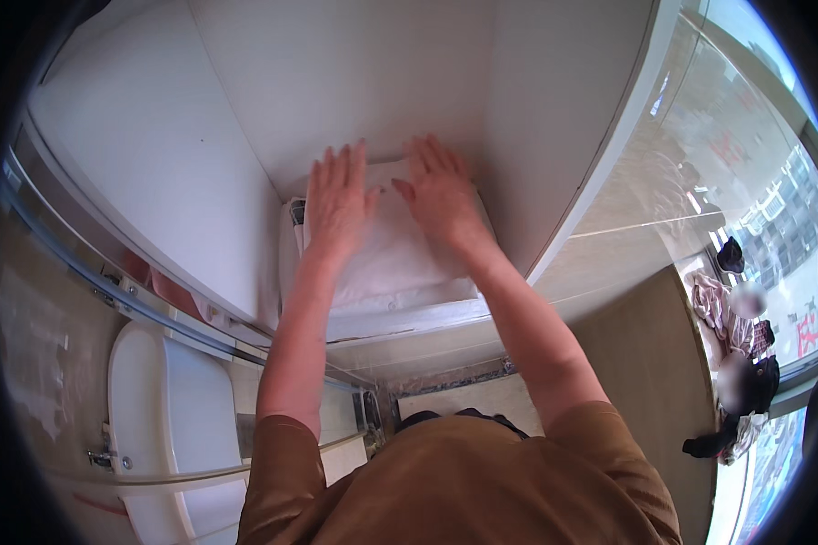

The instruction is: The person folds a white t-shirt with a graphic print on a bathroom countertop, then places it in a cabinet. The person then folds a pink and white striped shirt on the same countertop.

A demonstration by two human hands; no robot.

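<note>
Folded white fabric (388,252) lies in a white cabinet compartment (361,68), stacked over other folded cloth near its front edge. My left hand (339,197) is palm down over the left part of the fabric, fingers stretched toward the back panel. Over the right part, my right hand (440,187) is also palm down, thumb pointing inward. Both hands look slightly blurred, and neither grasps anything. Whether the palms press on the fabric is hard to tell. A dark checked cloth edge (298,212) shows left of the stack.
Cabinet side panels (559,129) rise close on both sides. At the lower left is a glass panel with a metal rail, and a white bathroom fixture (143,402) beyond it. Several garments (712,300) lie along the window sill at right, beside a brown panel (644,368).
</note>
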